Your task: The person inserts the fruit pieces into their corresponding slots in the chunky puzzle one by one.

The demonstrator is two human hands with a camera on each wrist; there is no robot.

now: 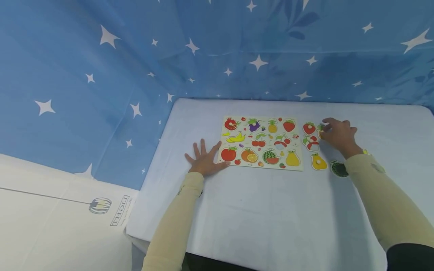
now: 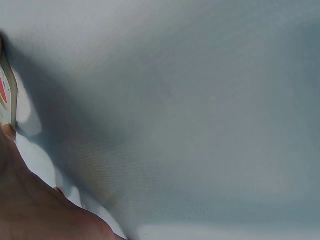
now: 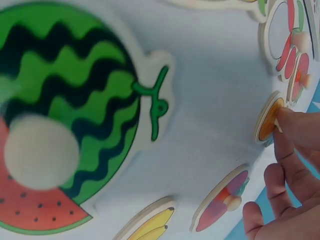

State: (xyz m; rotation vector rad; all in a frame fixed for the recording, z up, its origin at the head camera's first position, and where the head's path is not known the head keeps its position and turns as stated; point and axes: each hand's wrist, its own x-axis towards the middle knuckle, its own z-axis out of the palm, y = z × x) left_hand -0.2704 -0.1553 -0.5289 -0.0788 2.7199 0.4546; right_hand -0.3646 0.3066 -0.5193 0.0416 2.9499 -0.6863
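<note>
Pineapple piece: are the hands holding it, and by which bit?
Yes, the right hand pinches the pineapple piece, apparently by its knob, which the fingers mostly hide.

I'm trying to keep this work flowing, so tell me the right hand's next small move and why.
Probably lift the pineapple piece toward the matching pineapple picture in the top row of the board. The right hand pinches that piece beside the board, while the left hand, fingers spread, touches the board's left end and may steady it.
</note>
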